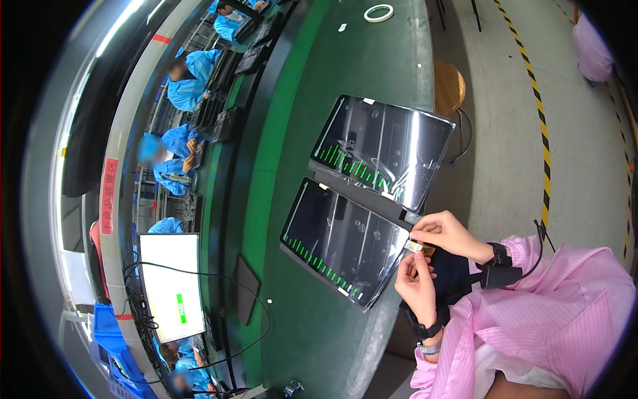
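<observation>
At the near corner of the closer dark glossy panel [345, 239], a small white-and-yellow tab [415, 246] is pinched between my two hands. My right hand [448, 234] grips it from the upper side with thumb and fingertips. From below, my left hand [419, 282] has its fingers closed at the tab's lower end. The closer panel lies on the table with a row of green marks along its left edge and small pale tape bits. Just beyond it, a second similar panel [385, 149] lies under wrinkled, reflective clear film. Both my wrists wear black bands.
The long green table [312, 359] also bears a white tape roll [379, 13] at its far end. On the left stand a lit monitor [171, 286] with cables and a dark flat slab [245, 289]. Several co-workers in blue sit across. A stool [450, 88] stands beside the table.
</observation>
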`<state>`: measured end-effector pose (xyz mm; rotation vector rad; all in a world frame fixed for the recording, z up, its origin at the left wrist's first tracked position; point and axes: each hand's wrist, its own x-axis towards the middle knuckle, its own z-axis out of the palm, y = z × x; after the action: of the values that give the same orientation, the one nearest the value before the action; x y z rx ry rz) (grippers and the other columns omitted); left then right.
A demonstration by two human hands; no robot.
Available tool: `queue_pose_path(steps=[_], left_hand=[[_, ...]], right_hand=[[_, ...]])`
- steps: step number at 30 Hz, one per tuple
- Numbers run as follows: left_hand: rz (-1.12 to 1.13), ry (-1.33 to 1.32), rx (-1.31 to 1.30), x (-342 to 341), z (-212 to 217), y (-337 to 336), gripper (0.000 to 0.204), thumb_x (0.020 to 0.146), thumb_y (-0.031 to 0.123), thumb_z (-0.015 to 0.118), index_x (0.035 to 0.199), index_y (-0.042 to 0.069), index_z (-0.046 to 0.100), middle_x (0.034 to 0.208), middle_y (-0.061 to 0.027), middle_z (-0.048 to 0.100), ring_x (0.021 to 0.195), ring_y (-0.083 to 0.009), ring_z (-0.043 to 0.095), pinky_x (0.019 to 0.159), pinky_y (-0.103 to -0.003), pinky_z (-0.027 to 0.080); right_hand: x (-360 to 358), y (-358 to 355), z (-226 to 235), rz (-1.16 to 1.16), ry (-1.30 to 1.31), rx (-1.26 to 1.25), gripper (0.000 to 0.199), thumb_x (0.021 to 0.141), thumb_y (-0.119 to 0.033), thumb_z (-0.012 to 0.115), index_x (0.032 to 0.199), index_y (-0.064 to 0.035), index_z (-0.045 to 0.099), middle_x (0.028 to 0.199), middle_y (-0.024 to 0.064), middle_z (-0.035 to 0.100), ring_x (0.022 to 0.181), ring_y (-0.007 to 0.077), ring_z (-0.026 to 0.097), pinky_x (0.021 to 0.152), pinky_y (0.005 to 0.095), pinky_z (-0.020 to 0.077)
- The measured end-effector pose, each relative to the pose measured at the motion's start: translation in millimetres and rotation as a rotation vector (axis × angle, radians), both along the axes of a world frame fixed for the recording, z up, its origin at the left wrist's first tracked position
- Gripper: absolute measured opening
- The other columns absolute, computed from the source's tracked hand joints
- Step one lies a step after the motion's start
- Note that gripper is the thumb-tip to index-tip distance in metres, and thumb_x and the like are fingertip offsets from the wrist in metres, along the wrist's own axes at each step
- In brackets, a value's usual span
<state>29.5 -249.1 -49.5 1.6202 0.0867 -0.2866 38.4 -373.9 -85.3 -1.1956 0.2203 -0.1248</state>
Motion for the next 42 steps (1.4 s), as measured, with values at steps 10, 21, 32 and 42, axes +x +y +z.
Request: queue_pose_path(steps=[10, 21, 32, 42], left_hand=[[0.166, -0.323, 0.404, 2.8, 12.4, -10.6, 0.015, 0.087, 0.011, 0.065, 0.089, -0.004, 0.061, 0.073, -0.0072, 0.065, 0.056, -0.0068, 0.057, 0.046, -0.018, 0.043], [-0.377, -0.823, 0.906, 30.4, 32.1, 11.9, 0.047, 0.081, 0.008, 0.063, 0.125, -0.002, 0.051, 0.133, -0.0207, 0.047, 0.129, -0.034, 0.04, 0.107, -0.048, 0.027], [-0.343, -0.963, 0.968, 38.0, 23.2, 10.4, 0.03, 0.076, 0.001, 0.065, 0.106, -0.005, 0.064, 0.114, -0.0209, 0.061, 0.115, -0.0326, 0.054, 0.103, -0.047, 0.036], [-0.34, -1.035, 0.949, 43.5, 21.1, 9.9, 0.027, 0.074, -0.002, 0.066, 0.1, -0.005, 0.066, 0.108, -0.0209, 0.063, 0.11, -0.0328, 0.058, 0.099, -0.048, 0.04]], right_hand=[[-0.8, 3.2, -1.9, -0.002, -0.02, 0.154, 0.015, 0.088, -0.013, 0.063, 0.087, 0.0026, 0.063, 0.074, 0.0007, 0.063, 0.068, 0.0038, 0.058, 0.058, 0.018, 0.0449], [3.2, -0.1, -7.8, 0.014, 0.031, 0.045, 0.011, 0.087, -0.009, 0.063, 0.085, 0.002, 0.064, 0.07, -0.0018, 0.061, 0.058, -0.0003, 0.05, 0.049, 0.0155, 0.0368], [1.1, -2.9, -8.2, -0.067, -0.131, -0.251, 0.013, 0.083, -0.013, 0.067, 0.082, 0.0, 0.064, 0.053, 0.0034, 0.054, 0.043, 0.0033, 0.039, 0.041, 0.0242, 0.0263], [0.9, -1.6, -4.9, -0.111, -0.15, -0.342, 0.014, 0.081, -0.015, 0.067, 0.08, -0.0016, 0.064, 0.052, 0.0041, 0.052, 0.041, 0.0083, 0.041, 0.041, 0.0264, 0.0286]])
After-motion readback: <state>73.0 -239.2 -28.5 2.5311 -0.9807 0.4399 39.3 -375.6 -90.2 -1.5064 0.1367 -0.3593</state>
